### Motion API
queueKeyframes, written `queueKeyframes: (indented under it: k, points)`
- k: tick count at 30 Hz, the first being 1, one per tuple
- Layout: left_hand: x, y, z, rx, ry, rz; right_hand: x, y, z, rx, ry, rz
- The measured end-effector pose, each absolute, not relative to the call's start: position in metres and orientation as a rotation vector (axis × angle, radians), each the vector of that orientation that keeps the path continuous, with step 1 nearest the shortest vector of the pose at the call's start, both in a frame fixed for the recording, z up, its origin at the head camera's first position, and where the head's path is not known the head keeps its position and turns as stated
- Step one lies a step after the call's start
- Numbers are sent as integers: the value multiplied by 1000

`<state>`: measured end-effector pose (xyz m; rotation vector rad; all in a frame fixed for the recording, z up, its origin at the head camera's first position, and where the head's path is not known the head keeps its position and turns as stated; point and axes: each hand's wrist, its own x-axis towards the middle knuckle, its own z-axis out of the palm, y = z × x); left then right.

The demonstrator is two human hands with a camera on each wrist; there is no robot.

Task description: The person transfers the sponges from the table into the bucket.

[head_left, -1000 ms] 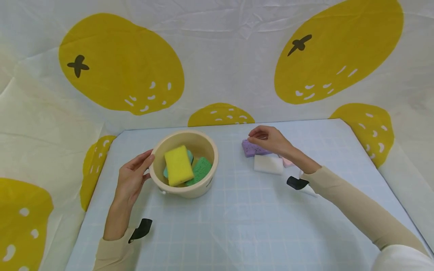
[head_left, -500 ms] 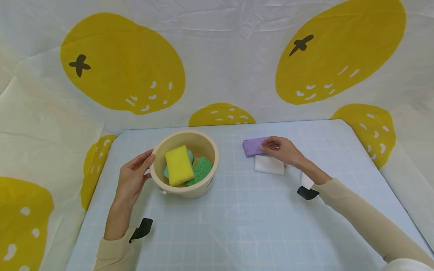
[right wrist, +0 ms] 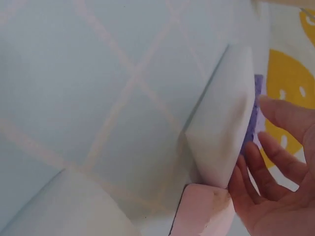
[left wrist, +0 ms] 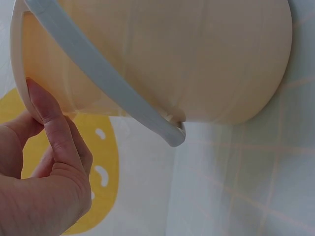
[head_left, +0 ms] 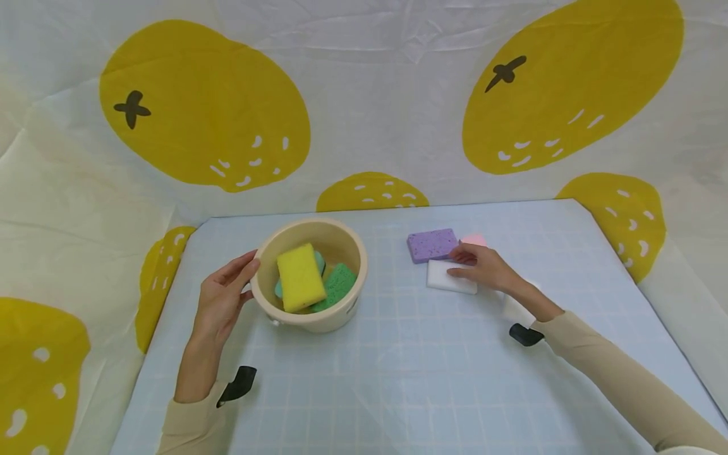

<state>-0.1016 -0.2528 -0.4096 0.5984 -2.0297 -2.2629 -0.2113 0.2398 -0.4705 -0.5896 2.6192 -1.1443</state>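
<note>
My left hand (head_left: 218,306) pinches the rim of a cream bucket (head_left: 327,323) between thumb and fingers; the left wrist view shows its grey handle (left wrist: 98,73) hanging down the side. Inside lie a yellow sponge (head_left: 300,278), a green sponge (head_left: 339,285) and a partly covered teal sponge (head_left: 320,261). Over a flat white sponge (head_left: 443,276) hovers my right hand (head_left: 486,268), thumb and fingers loosely bent and apart, with nothing gripped. A speckled purple sponge (head_left: 430,245) borders the white one on its far side. A pink sponge (right wrist: 204,211) shows under the fingers.
Another white block (head_left: 516,308) lies partly under my right forearm. Pale blue grid cloth (head_left: 364,392) covers the table. A white sheet printed with yellow fruit (head_left: 205,107) rises behind and at the sides.
My right hand has moved from above the purple sponge toward me and slightly right, over the white sponge, uncovering the purple one and part of the pink. My left hand stays at the bucket's rim.
</note>
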Motion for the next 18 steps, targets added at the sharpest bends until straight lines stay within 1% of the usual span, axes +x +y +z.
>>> queueKeyframes:
  k: [8, 18]
  points:
    - [-102, -253, -409, 585, -2016, -2274, -208, 239, -474, -741, 2660, -1068]
    - [-103, -253, -408, 559, -1999, -2282, -206, 236, -458, -855, 2641, -1012]
